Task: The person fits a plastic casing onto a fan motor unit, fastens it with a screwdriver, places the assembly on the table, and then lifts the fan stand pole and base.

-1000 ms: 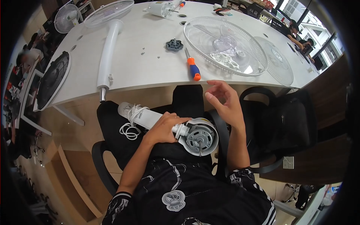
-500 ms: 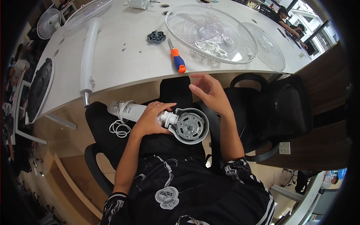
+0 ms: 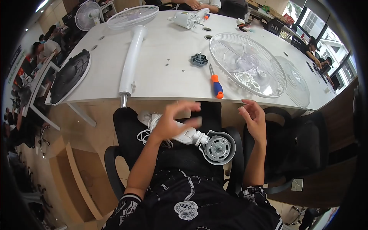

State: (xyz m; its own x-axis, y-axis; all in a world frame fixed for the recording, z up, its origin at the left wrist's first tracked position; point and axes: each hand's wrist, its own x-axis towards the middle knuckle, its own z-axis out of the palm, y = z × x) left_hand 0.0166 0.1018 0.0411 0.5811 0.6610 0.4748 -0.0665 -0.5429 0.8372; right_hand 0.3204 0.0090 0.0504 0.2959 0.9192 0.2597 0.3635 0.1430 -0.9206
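Across my lap lies a fan motor unit: a white neck, its cord (image 3: 153, 124) bundled at one end, with a round grey motor (image 3: 218, 148) exposed in its housing at the other. My left hand (image 3: 175, 119) hovers just above the white neck (image 3: 186, 137), somewhat blurred, its fingers and thumb apart and nothing between them. To the right, my right hand (image 3: 253, 119) is raised off the motor near the table edge, fingers loosely curved and apart, holding nothing. An orange and blue screwdriver (image 3: 217, 87) lies on the table ahead of it, beside a dark star-shaped knob (image 3: 199, 59).
On the white table (image 3: 161, 82) are a white fan pole (image 3: 132, 61), a fan base (image 3: 71, 76), a clear fan guard (image 3: 245, 65), another motor (image 3: 186, 20) and several small screws. A cardboard box (image 3: 80, 180) stands at lower left. A black chair (image 3: 299, 142) is at right.
My left hand has let go of the fan's neck and lifted off it. My right hand has moved aside to the right. The view has tilted up, showing more of the table.
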